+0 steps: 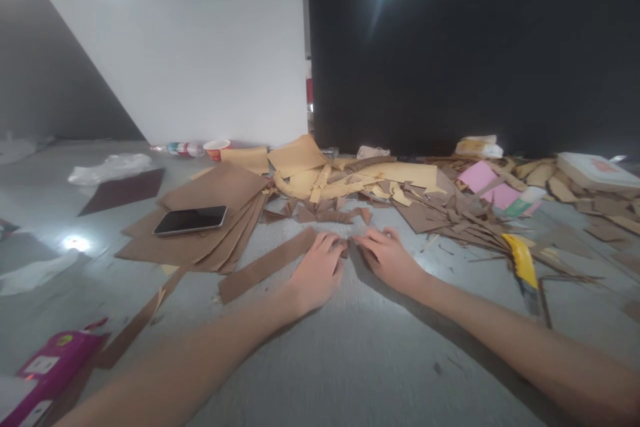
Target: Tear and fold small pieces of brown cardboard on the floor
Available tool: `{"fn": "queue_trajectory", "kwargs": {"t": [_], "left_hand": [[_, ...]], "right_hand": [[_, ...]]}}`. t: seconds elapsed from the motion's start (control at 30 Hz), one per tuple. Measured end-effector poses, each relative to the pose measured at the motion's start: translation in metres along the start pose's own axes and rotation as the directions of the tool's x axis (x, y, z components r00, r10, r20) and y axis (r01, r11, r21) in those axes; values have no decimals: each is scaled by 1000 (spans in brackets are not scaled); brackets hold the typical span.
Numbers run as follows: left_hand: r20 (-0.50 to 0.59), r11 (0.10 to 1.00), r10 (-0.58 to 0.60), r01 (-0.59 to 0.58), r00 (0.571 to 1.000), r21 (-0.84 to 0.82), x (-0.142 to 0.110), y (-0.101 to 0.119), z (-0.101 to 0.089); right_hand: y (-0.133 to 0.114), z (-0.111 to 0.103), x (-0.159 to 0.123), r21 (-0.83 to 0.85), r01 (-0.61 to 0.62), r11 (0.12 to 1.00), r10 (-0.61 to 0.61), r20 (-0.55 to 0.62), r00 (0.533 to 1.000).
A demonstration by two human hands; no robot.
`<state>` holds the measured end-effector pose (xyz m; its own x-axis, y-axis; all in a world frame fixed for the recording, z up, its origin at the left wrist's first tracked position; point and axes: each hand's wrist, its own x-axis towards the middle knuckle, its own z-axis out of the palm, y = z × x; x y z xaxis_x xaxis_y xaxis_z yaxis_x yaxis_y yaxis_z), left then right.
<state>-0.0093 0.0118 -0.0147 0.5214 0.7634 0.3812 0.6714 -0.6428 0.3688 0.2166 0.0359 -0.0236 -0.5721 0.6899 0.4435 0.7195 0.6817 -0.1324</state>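
Note:
A long brown paper strip (267,267) lies slantwise on the grey surface, its far end small and folded. My left hand (319,268) covers part of that end, with bent fingers closed on it. From the other side, my right hand (391,263) reaches the same tip, its thumb and fingers drawn together at the folded edge. The fingers partly hide the fold. Just beyond both hands sits a row of folded brown paper pieces (333,215).
A phone (191,219) rests on stacked brown sheets (215,183) at left. Yellow and brown scraps (445,213) spread along the back and right, with a yellow-handled cutter (523,260) nearby. A purple power strip (63,360) lies front left. Behind stand white and black panels.

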Motion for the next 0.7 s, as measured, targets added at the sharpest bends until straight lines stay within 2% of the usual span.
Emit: {"fn": "queue_trajectory", "kwargs": {"t": [0.1,0.43,0.6,0.7], "left_hand": [[2,1000,-8,8,1000,-3,0,1,-1],[10,999,-25,26,1000,-30,-1,0,-2],[-2,999,-23,23,1000,-24,0,-1,0],[4,999,-24,24,1000,-28,0,-1,0]], "right_hand": [[-1,-3,1,31,12,999,-11,-34,999],[-4,-6,2,123,171,978,-164,-66,984],[-3,-5,1,125,276,953,-275,-26,961],[-3,-4,0,94,286,954,-288,8,958]]}}
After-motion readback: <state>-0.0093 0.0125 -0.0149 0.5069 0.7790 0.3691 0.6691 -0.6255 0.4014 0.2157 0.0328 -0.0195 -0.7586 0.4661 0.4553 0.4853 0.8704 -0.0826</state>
